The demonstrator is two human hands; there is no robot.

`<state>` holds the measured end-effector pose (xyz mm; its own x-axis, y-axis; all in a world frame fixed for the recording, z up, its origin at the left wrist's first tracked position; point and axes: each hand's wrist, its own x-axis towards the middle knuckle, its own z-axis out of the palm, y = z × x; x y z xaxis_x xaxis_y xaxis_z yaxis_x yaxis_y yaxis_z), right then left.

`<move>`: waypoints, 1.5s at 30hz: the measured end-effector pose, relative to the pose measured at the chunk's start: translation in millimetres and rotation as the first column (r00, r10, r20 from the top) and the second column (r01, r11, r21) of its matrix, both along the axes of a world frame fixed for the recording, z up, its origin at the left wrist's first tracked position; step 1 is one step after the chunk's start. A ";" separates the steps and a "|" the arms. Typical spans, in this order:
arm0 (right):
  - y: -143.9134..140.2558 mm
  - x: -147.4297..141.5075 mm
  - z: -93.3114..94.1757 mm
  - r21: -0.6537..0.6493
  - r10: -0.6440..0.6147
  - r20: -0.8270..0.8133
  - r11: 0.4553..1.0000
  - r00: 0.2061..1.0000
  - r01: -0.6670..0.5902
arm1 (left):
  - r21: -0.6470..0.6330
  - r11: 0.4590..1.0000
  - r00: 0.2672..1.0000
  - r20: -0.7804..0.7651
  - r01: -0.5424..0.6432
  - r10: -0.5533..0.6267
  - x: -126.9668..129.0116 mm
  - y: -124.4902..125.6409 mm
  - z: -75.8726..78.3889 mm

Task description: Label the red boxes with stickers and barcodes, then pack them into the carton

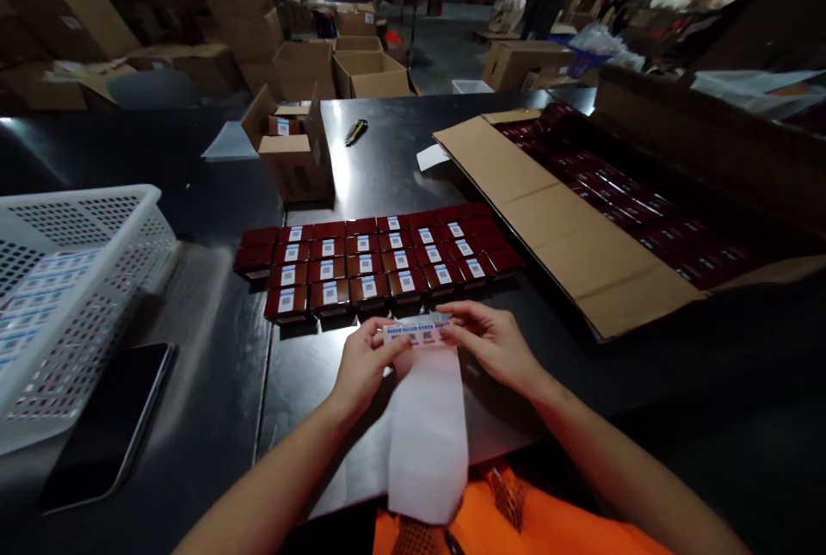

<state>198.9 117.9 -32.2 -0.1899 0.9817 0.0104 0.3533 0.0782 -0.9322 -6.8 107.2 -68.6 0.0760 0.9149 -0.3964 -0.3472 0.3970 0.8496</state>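
A long white strip of label backing (427,434) hangs down toward my lap, with a row of QR-code stickers (426,336) along its top. My left hand (369,357) pinches the strip's left edge between thumb and fingers. On the right edge, my right hand (494,344) has its thumb and fingertips closed around the stickers. Just beyond both hands stand rows of small dark red boxes (330,269). Many of these carry a white QR sticker with a blue band on top; some at the left end, back and right show none.
A large open carton (529,202) holding more dark red boxes stands at right. On the left are a white plastic basket (122,245) with labelled items and a black phone (107,430). Farther back are a small open carton (293,163) and a yellow-black utility knife (356,132).
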 end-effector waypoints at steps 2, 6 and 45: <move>2.6 -0.5 8.5 0.042 0.037 0.097 0.998 0.995 -0.042 | -0.022 1.000 1.000 0.007 -0.008 0.008 0.8 1.4 -1.2; 32.2 -0.2 29.5 0.262 0.091 0.019 0.961 0.996 -0.093 | -0.062 0.994 0.996 0.030 -0.086 0.088 1.2 5.2 -1.7; 197.1 -8.4 52.2 0.259 -0.273 0.549 0.954 0.790 0.150 | 0.002 0.998 0.997 -0.054 -0.061 0.061 1.0 6.2 -0.7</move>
<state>190.5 315.1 20.0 -0.0086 0.9874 0.1580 0.8448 0.0917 -0.5271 -5.8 113.3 -69.3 -0.0018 0.9174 -0.3980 -0.3244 0.3759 0.8680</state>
